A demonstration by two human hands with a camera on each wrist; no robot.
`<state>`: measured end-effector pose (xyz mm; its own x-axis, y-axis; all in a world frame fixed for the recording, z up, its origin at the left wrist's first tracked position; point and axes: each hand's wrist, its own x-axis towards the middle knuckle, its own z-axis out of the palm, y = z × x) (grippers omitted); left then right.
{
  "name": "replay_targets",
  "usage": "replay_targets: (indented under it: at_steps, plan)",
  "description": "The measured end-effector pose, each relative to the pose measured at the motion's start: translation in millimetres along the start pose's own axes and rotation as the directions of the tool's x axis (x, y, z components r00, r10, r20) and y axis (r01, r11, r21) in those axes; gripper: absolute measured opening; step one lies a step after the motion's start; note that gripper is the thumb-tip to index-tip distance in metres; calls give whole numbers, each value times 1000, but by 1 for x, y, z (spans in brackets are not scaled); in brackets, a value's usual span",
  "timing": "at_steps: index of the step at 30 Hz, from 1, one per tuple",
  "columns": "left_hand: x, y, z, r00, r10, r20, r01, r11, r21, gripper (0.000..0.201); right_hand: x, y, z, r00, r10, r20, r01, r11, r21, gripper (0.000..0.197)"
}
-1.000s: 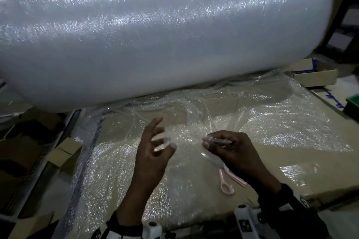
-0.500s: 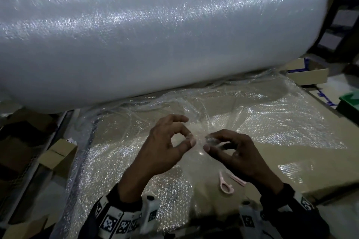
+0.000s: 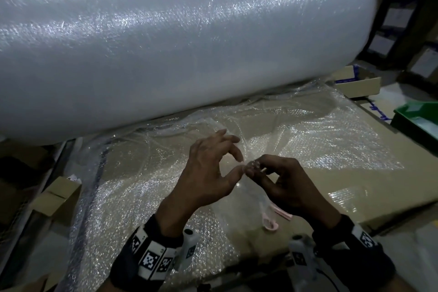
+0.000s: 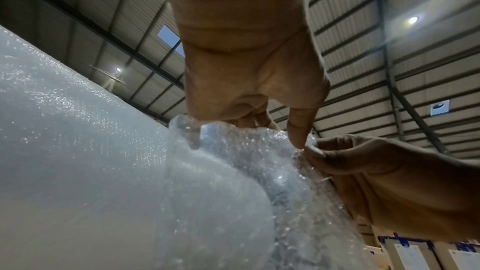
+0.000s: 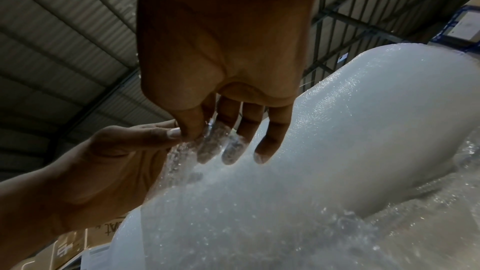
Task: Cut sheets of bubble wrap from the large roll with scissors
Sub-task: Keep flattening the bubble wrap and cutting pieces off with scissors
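The large roll point(image 3: 177, 38) lies across the far side of the cardboard-covered table point(image 3: 379, 187), with loose bubble wrap point(image 3: 151, 173) spread in front of it. The right hand point(image 3: 288, 186) pinches a raised edge of the wrap between thumb and fingers; the left hand point(image 3: 209, 174) meets it with thumb and forefinger on the same edge, its other fingers spread. The pink scissors point(image 3: 272, 219) lie on the table beneath the wrap, unheld. Whether this loose piece is already cut free is unclear, so cutting probably lies ahead.
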<state>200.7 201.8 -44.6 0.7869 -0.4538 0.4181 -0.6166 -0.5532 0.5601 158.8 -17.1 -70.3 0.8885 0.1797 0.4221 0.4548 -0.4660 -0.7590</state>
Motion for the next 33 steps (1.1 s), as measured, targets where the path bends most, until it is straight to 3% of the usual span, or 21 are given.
replay_targets:
  at_steps: [5,10,13,16,18,19,21,24,27,33]
  plan:
    - [5,2,-4,989,-81,124,89,994,-58,53,2,-4,-1,1000,-6,23,6,1000,3,16]
    - [10,-3,-9,973,-161,168,137,980,142,63,0,-3,0,1000,0,5,0,1000,22,15]
    - [11,-6,-13,982,-129,139,121,991,59,30,-3,-8,1,997,63,-33,-58,989,134,51]
    - [12,-3,-18,996,-80,50,83,995,-62,23,-5,-6,3,973,232,-7,-218,925,311,103]
    - [16,-1,-25,998,-63,6,64,995,-81,21,-7,3,7,943,317,98,-331,882,336,113]
    - [17,-3,-30,998,-60,-15,59,996,-72,20,-10,8,10,933,328,147,-358,877,319,106]
    - [21,-11,-41,996,-56,-65,55,998,-23,23,-16,14,13,924,330,195,-377,871,315,70]
    - [26,-29,-56,991,-64,-120,69,997,34,26,-28,16,11,910,373,179,-413,809,417,20]
    - [34,-47,-57,988,-82,-130,85,996,16,18,-38,10,2,874,456,166,-476,739,477,18]
    - [58,-57,-18,993,-113,-33,110,991,-79,18,-63,21,-24,833,543,110,-522,703,483,23]
